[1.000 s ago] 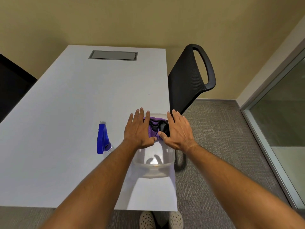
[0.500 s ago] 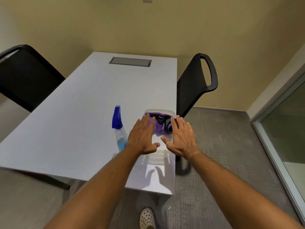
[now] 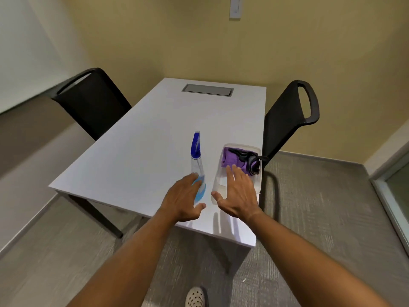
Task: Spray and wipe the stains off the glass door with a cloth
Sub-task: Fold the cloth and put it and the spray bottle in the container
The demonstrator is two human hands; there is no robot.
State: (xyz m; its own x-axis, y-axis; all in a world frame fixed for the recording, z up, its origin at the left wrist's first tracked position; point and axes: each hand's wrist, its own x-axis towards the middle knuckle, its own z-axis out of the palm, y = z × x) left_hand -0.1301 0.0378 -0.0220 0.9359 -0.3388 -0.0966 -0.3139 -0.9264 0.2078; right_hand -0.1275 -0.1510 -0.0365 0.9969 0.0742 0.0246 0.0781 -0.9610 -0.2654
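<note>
A clear spray bottle [image 3: 197,165] with a blue nozzle and blue liquid stands on the white table [image 3: 141,156]. To its right sits a clear plastic tub [image 3: 257,182] holding a purple cloth [image 3: 232,160] and a black item. My left hand [image 3: 184,201] hovers with fingers spread at the bottle's base, partly covering it. Over the near half of the tub my right hand [image 3: 239,193] is spread flat, fingertips close to the cloth. Neither hand grips anything. A strip of the glass door [image 3: 398,196] shows at the right edge.
A black chair [image 3: 287,120] stands at the table's right side, another black chair [image 3: 93,103] at its left. A grey cable hatch [image 3: 207,90] lies at the table's far end. Grey carpet surrounds the table. My shoe [image 3: 195,296] shows at the bottom.
The view has pulled back and turned left. My left hand has moved off the tub toward the spray bottle. My right hand stays over the tub.
</note>
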